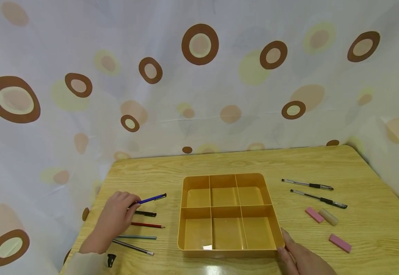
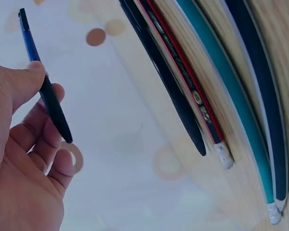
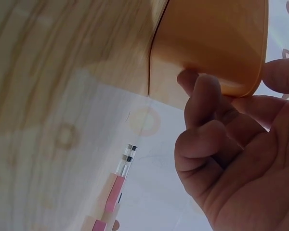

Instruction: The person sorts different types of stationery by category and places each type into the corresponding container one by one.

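Observation:
A blue pen (image 1: 151, 199) with a black clip end is pinched between the thumb and fingers of my left hand (image 1: 115, 214), above the left side of the table. In the left wrist view the pen's dark tip (image 2: 61, 122) points down past the fingers. Just beneath that hand lie a black pen (image 1: 146, 213) and a red pencil (image 1: 148, 225). My right hand (image 1: 304, 256) grips the front right corner of the yellow divided tray (image 1: 232, 253). The right wrist view has the thumb at the tray's rim and fingers against its side wall (image 3: 207, 43).
Nearer the front left are a teal pencil (image 1: 137, 237), a dark pencil (image 1: 134, 247) and a small black object (image 1: 111, 260). Right of the tray lie two clear-barrelled pens (image 1: 307, 184), pink erasers (image 1: 339, 243) and a beige eraser (image 1: 328, 216). A patterned curtain (image 1: 234, 88) stands behind the table.

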The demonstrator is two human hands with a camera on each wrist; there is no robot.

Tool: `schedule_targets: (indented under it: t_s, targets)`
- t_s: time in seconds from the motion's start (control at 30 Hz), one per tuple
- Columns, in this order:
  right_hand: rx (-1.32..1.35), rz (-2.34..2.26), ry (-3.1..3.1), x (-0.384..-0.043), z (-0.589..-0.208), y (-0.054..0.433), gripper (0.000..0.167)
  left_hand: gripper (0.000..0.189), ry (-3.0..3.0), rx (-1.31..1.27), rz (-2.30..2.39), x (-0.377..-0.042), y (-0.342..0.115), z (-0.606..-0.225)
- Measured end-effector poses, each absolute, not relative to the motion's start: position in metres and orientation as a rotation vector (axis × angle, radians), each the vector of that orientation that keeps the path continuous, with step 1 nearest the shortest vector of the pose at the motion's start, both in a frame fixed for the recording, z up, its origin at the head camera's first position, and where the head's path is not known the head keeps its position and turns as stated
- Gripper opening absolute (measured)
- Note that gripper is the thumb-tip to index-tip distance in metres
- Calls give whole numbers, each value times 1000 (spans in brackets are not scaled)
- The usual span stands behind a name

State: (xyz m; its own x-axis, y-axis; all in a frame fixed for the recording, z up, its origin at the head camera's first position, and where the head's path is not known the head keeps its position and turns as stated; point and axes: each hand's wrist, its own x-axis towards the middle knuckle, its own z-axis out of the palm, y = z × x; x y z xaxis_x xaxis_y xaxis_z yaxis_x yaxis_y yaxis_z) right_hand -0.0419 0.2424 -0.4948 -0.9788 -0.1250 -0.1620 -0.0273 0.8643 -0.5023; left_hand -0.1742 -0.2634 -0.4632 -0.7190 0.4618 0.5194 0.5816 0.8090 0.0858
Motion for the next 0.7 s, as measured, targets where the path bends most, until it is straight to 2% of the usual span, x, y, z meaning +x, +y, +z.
schedule_targets:
  t_s: [0.13,0.37,0.7]
  targets:
    - [-139,-753,2864,-42,-494,243,67,11,-2433,-824,-374,-165,-255,-458]
    - [-140,-812,2822,-43,-496,246,72,24,-2362,-892,-456,-152,-237,-450]
    - [-169,-828,2833,-42,-497,245,70,20,-2309,-992,-535,-138,-219,-448]
